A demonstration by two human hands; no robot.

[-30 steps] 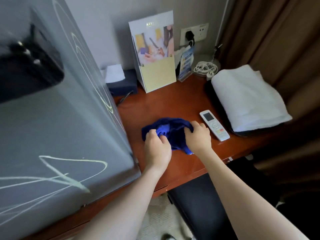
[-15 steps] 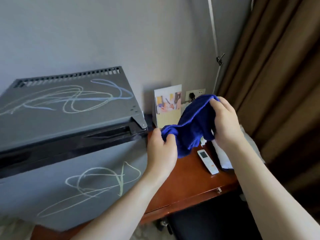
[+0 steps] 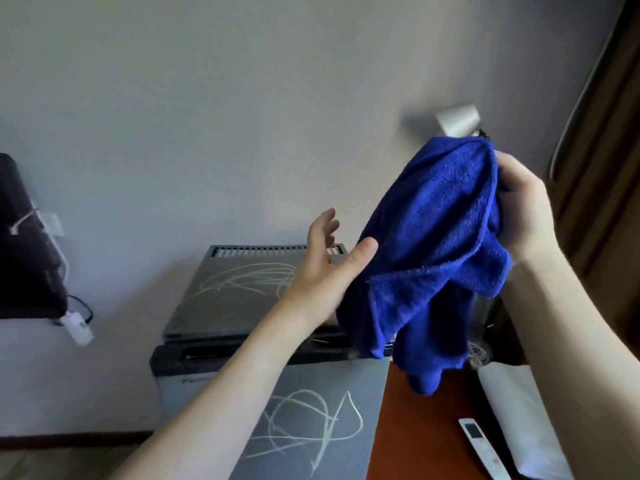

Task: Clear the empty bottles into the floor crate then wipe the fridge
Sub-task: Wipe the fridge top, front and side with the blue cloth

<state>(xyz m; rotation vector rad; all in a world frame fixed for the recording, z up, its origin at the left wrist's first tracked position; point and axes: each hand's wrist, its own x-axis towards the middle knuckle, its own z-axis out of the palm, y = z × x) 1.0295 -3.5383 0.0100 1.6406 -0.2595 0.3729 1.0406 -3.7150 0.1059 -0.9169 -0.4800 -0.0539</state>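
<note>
Holding a blue microfibre cloth (image 3: 436, 244) up at the centre right of the frame, the right hand (image 3: 526, 213) grips its bunched top edge with curled fingers. The left hand (image 3: 329, 261) is spread open just beside the cloth, palm facing it, holding nothing; whether the thumb touches the fabric is unclear. Below, at lower centre, stands the grey mini fridge (image 3: 242, 299), scribbled with chalk-like lines on its top and door. The cloth looks light, soft and floppy; gathering it into a pad in one palm should suit wiping.
</note>
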